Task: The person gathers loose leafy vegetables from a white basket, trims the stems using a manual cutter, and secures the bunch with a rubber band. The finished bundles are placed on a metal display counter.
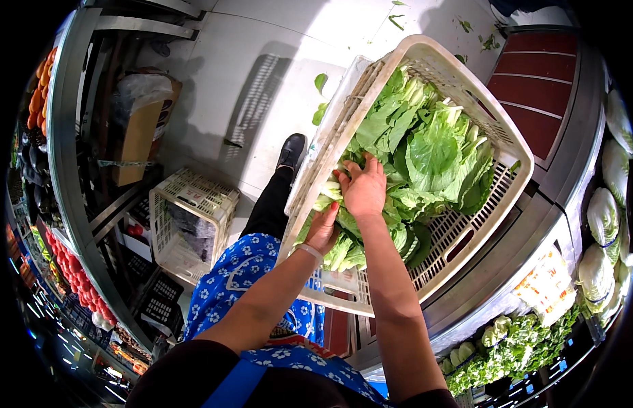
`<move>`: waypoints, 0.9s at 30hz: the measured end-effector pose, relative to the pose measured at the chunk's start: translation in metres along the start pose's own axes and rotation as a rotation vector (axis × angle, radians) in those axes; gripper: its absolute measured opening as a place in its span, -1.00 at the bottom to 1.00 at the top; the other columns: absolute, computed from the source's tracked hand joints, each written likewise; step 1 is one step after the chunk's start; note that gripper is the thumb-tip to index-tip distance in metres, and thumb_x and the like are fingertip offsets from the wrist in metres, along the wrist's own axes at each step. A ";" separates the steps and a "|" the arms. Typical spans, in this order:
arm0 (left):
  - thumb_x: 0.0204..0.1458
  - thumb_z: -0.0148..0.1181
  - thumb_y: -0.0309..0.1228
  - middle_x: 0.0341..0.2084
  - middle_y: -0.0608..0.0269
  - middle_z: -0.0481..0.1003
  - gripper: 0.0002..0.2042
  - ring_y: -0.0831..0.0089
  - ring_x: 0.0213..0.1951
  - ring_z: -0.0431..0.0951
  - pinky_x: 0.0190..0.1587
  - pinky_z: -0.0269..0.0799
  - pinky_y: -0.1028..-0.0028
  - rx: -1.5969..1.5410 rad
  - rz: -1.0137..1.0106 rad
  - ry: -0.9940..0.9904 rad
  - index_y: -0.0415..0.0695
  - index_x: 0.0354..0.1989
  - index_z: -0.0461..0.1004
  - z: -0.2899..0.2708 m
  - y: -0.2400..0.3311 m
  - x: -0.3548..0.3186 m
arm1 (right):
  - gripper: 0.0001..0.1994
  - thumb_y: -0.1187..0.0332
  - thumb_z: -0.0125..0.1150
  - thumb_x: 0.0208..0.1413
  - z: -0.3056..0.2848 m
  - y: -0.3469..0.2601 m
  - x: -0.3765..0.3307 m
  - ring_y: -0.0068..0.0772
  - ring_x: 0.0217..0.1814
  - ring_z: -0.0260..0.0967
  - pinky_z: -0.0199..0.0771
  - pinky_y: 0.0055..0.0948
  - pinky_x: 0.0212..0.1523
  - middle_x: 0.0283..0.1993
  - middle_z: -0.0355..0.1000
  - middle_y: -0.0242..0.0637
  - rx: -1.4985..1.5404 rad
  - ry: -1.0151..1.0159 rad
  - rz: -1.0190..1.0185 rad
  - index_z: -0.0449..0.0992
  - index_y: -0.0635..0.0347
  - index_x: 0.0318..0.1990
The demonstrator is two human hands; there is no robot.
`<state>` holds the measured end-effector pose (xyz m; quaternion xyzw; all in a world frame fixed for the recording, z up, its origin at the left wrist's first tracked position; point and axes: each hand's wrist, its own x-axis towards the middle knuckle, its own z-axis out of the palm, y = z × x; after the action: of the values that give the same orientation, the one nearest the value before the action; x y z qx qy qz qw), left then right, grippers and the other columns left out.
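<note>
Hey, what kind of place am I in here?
Most likely a supermarket produce section. Both hands, left and right, dig into a crate of leafy greens, with wrapped cabbages on a display and shelves of tomatoes nearby.

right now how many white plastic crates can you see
2. One crate full of leafy greens rests tilted on the counter edge, both hands in it. A smaller crate sits on the floor to the left. Darker crates lie lower left; more may be hidden.
</note>
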<state>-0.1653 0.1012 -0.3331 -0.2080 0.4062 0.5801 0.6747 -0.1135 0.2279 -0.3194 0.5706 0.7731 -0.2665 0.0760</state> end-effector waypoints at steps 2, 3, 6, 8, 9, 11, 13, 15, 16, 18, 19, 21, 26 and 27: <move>0.02 0.34 -0.04 0.22 0.32 0.30 -0.24 0.36 0.24 0.27 0.29 0.17 0.25 0.009 0.012 0.003 -0.07 0.34 0.13 0.002 0.001 -0.001 | -0.49 0.17 0.35 -0.03 0.006 0.006 0.002 -0.07 0.27 0.19 0.18 -0.16 0.25 0.17 0.30 -0.11 0.138 -0.075 0.066 0.45 0.07 0.11; 0.02 0.34 -0.04 0.21 0.31 0.31 -0.24 0.37 0.23 0.29 0.28 0.18 0.25 0.009 0.000 0.003 -0.08 0.33 0.14 -0.001 0.000 -0.001 | -0.43 0.16 0.35 -0.03 0.002 0.006 0.004 -0.07 0.25 0.22 0.19 -0.15 0.24 0.15 0.33 -0.11 0.220 -0.103 0.109 0.39 0.11 0.16; 0.01 0.34 -0.03 0.17 0.29 0.35 -0.25 0.37 0.20 0.33 0.26 0.21 0.26 0.017 -0.043 0.014 -0.11 0.30 0.18 -0.007 -0.002 0.001 | -0.29 0.16 0.36 -0.02 0.004 0.012 0.012 -0.02 0.18 0.30 0.26 -0.15 0.18 0.07 0.40 -0.04 0.238 -0.130 0.136 0.23 0.22 0.26; 0.00 0.35 -0.03 0.14 0.27 0.38 -0.26 0.36 0.18 0.35 0.25 0.23 0.26 0.038 -0.078 0.041 -0.13 0.28 0.20 -0.009 -0.001 0.002 | -0.29 0.13 0.36 -0.02 0.007 0.015 0.019 0.02 0.17 0.30 0.28 -0.16 0.17 0.09 0.38 -0.02 0.138 -0.156 0.101 0.24 0.20 0.26; 0.01 0.35 -0.08 0.17 0.27 0.36 -0.27 0.36 0.19 0.35 0.24 0.24 0.25 0.010 -0.084 0.039 -0.10 0.30 0.18 -0.014 -0.003 0.003 | -0.31 0.12 0.35 -0.02 0.001 0.009 0.019 0.02 0.17 0.29 0.27 -0.16 0.17 0.09 0.36 -0.03 0.055 -0.139 0.083 0.26 0.19 0.25; 0.03 0.36 -0.18 0.21 0.27 0.32 -0.28 0.34 0.21 0.33 0.23 0.25 0.25 -0.051 -0.099 0.034 -0.03 0.34 0.13 -0.026 -0.010 0.008 | -0.33 0.09 0.34 -0.01 -0.014 -0.005 0.018 0.04 0.18 0.27 0.27 -0.16 0.18 0.11 0.33 -0.05 -0.118 -0.104 0.047 0.29 0.17 0.23; 0.03 0.37 -0.18 0.20 0.28 0.32 -0.28 0.34 0.20 0.33 0.23 0.25 0.25 -0.070 -0.058 0.012 -0.02 0.33 0.14 -0.018 -0.008 0.007 | -0.39 0.07 0.32 -0.01 -0.002 0.004 0.013 0.03 0.18 0.26 0.26 -0.15 0.20 0.13 0.30 -0.06 -0.098 -0.024 -0.002 0.37 0.17 0.17; 0.02 0.37 -0.19 0.20 0.29 0.32 -0.28 0.35 0.20 0.33 0.23 0.25 0.26 -0.078 -0.045 -0.005 -0.02 0.33 0.14 -0.015 -0.007 0.006 | -0.41 0.07 0.32 -0.01 0.003 0.007 0.012 0.03 0.16 0.30 0.29 -0.15 0.18 0.11 0.33 -0.04 0.028 -0.090 0.028 0.39 0.20 0.14; 0.02 0.38 -0.19 0.20 0.30 0.32 -0.28 0.35 0.20 0.33 0.23 0.25 0.26 -0.078 -0.051 -0.012 -0.01 0.33 0.14 -0.016 -0.006 0.006 | -0.40 0.06 0.32 -0.01 0.000 0.008 0.014 0.00 0.16 0.30 0.30 -0.17 0.18 0.11 0.34 -0.05 0.054 -0.120 0.072 0.38 0.21 0.14; 0.01 0.38 -0.15 0.19 0.29 0.34 -0.28 0.35 0.20 0.34 0.23 0.25 0.25 -0.053 -0.053 0.003 -0.04 0.31 0.16 -0.014 -0.005 0.005 | -0.37 0.02 0.33 -0.02 -0.006 0.009 0.019 -0.06 0.16 0.32 0.30 -0.21 0.20 0.10 0.37 -0.06 0.108 -0.181 0.163 0.38 0.24 0.13; 0.00 0.38 -0.10 0.17 0.28 0.36 -0.28 0.35 0.19 0.35 0.24 0.25 0.25 -0.030 -0.048 0.024 -0.08 0.29 0.19 -0.011 -0.004 0.004 | -0.37 0.02 0.33 -0.01 -0.005 0.008 0.021 -0.05 0.16 0.33 0.31 -0.22 0.19 0.10 0.38 -0.06 0.111 -0.230 0.184 0.39 0.25 0.13; -0.01 0.37 -0.07 0.15 0.28 0.37 -0.28 0.35 0.18 0.36 0.24 0.25 0.25 -0.008 -0.039 0.035 -0.12 0.27 0.21 -0.008 -0.003 0.002 | -0.38 0.01 0.33 0.00 -0.006 0.007 0.023 -0.05 0.16 0.35 0.33 -0.23 0.18 0.10 0.40 -0.06 0.114 -0.328 0.227 0.40 0.27 0.11; 0.03 0.35 -0.10 0.15 0.29 0.37 -0.31 0.37 0.18 0.36 0.22 0.27 0.29 0.003 -0.024 -0.013 -0.10 0.28 0.21 -0.007 -0.002 -0.004 | -0.42 -0.01 0.17 0.13 0.000 0.018 0.010 -0.01 0.12 0.38 0.33 -0.17 0.17 0.09 0.42 -0.02 0.058 -0.245 0.005 0.41 0.29 0.13; 0.03 0.35 -0.09 0.16 0.30 0.36 -0.30 0.37 0.19 0.35 0.23 0.26 0.29 0.018 -0.036 -0.011 -0.09 0.29 0.20 -0.009 -0.002 -0.004 | -0.44 0.00 0.16 0.13 0.000 0.017 0.008 -0.02 0.12 0.37 0.33 -0.16 0.17 0.10 0.42 -0.03 0.040 -0.207 -0.007 0.42 0.28 0.12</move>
<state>-0.1664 0.0917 -0.3351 -0.2060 0.4039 0.5655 0.6889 -0.1003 0.2384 -0.3278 0.5386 0.7578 -0.3394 0.1430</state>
